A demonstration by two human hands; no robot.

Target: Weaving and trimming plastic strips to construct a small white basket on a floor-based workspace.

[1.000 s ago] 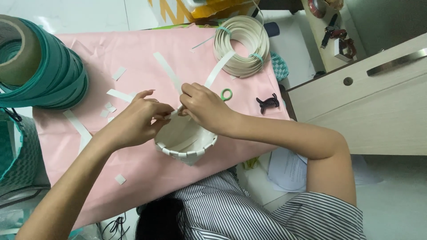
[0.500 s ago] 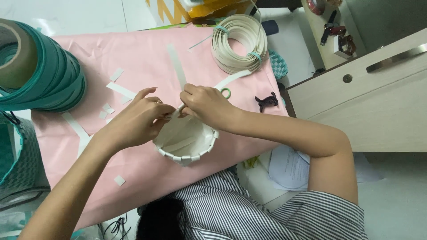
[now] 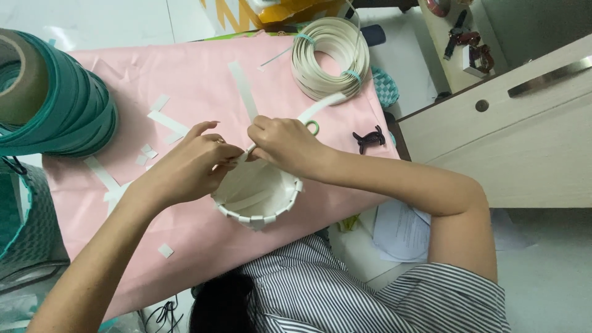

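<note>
One pink cloth (image 3: pixel 203 80) over table, white floor.

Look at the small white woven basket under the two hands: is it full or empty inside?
Empty. The white woven basket opens toward the camera and only bare woven strips show inside; the left hand and right hand work at its rim.

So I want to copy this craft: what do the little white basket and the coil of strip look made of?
White basket: flat, stiff strips, probably plastic or coated paper band, smooth, woven rim. Cream coil: seemingly the same strapping, springy loops tied with green bands.
</note>
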